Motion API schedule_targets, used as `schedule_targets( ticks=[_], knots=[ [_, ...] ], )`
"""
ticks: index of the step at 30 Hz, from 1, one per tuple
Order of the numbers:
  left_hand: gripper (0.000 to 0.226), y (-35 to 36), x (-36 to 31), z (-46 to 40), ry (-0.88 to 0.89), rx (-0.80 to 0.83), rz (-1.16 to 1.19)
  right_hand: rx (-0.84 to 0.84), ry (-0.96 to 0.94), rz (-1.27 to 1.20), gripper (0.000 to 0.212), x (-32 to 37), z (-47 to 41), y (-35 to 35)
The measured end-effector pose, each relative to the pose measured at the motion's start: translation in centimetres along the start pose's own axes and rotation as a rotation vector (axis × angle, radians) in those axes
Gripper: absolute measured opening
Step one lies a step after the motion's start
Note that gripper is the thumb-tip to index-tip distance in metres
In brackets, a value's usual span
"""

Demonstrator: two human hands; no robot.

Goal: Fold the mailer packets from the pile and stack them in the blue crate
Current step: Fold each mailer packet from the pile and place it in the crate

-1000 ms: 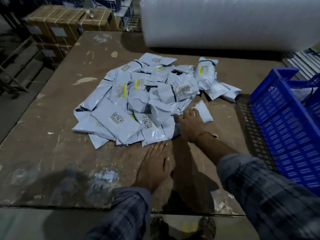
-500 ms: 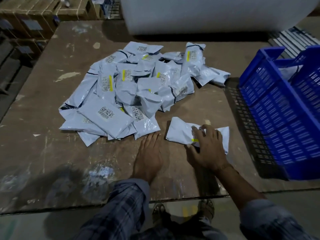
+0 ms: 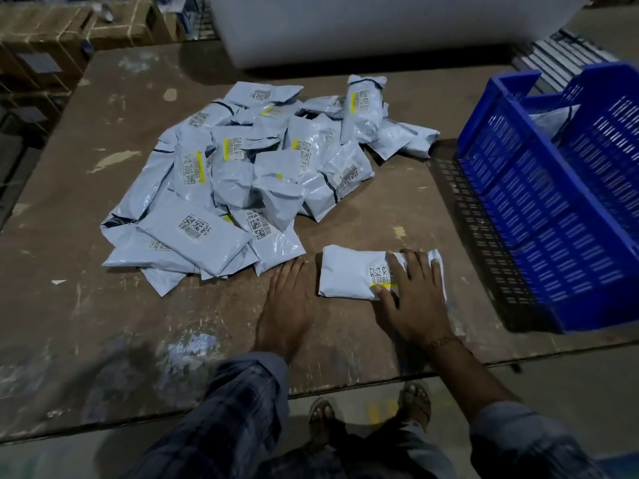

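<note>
A pile of grey mailer packets with barcode labels covers the middle of the worn brown table. One packet lies apart, near the front edge. My right hand lies flat on its right half, fingers straight, covering part of the label. My left hand rests flat on the bare table just left of that packet, fingers straight and pointing at the pile. The blue crate stands at the right edge of the table with at least one packet inside.
A big white roll of bubble wrap lies across the far side of the table. Strapped cardboard boxes stand beyond the far left corner. My sandalled feet show below the front edge.
My right hand drew one packet out of the pile towards the front edge and now lies flat on it. My left hand stayed flat on the table.
</note>
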State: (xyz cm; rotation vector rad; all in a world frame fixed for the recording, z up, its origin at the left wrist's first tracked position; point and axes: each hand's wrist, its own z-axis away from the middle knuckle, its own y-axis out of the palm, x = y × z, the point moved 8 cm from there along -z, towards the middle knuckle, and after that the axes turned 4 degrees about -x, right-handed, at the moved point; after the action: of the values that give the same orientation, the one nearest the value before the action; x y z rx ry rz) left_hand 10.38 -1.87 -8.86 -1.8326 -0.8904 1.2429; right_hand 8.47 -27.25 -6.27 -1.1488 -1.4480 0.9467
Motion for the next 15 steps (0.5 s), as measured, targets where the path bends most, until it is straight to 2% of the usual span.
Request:
schedule_targets(
  ticks=[3, 7, 10, 15],
  knots=[
    [0.050, -1.1, -0.9, 1.0, 0.102, -0.092, -0.018, 0.000, -0.021, -0.026, 0.066, 0.7, 1.1, -0.4],
    [0.051, -4.0, -3.8, 0.5, 0.016, -0.181, 0.082, -0.093, 0.014, -0.067, 0.062, 1.1, 1.5, -2.2],
    [0.056, -3.0, -7.1, -1.7, 0.059, -0.110, 0.027, -0.125, 0.106, -0.030, 0.060, 0.0, 0.2, -2.7],
    [0.064, 2.1, -7.9, -4.8, 0.151, 0.071, -0.093, -0.011, 0.120, -0.021, 0.065, -0.8, -1.6, 0.1]
  ],
)
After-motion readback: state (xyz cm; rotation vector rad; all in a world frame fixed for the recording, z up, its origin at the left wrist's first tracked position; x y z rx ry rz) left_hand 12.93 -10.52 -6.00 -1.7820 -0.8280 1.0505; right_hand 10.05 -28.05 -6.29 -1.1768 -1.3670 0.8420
